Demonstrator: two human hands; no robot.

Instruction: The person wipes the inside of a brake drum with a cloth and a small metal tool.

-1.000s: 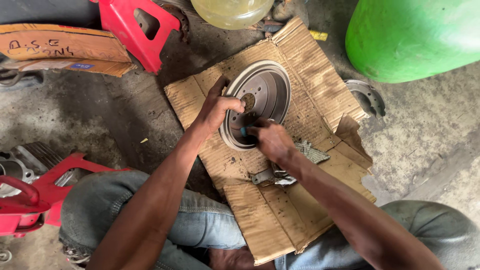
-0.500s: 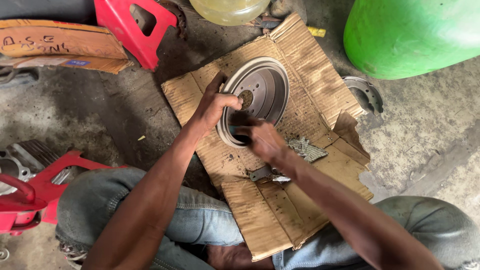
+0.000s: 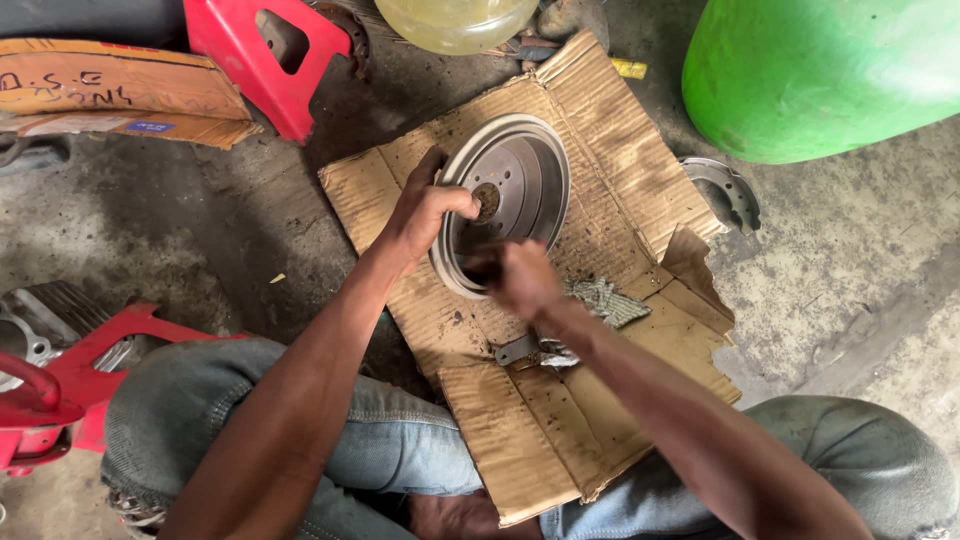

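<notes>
Nearest the camera, knees in blue jeans (image 3: 250, 420), cut off at the bottom edge, flanking a flattened sheet of cardboard (image 3: 560, 430) on the floor. On the cardboard just ahead of the knees, a small dark metal piece (image 3: 518, 350) beside a crumpled greyish rag (image 3: 608, 300); hard to make out what the metal piece is.

Farther out, right hand (image 3: 520, 278) blurred, fingers curled and closed down inside the lower part of the brake drum (image 3: 520, 175); impossible to tell whether anything sits in that fist. Left hand (image 3: 425, 212) clamped on the drum's left rim, thumb hooked over the edge toward the centre hole. Hands close together but not touching. Drum tilted on edge near the middle of the cardboard, open side facing up; lower rim hidden behind the right hand.

Beyond and to the right, a curved metal brake shoe (image 3: 728, 188) on bare concrete (image 3: 850, 270), stained and gritty. Above it a big green rounded container (image 3: 820, 70), cropped by the top and right edges. At top centre a yellowish translucent jug (image 3: 455, 22), only its base visible. Red plastic stool (image 3: 270, 55) and an orange-brown carton (image 3: 110, 90) at upper left; red metal frame (image 3: 60, 390) cut off at lower left.
</notes>
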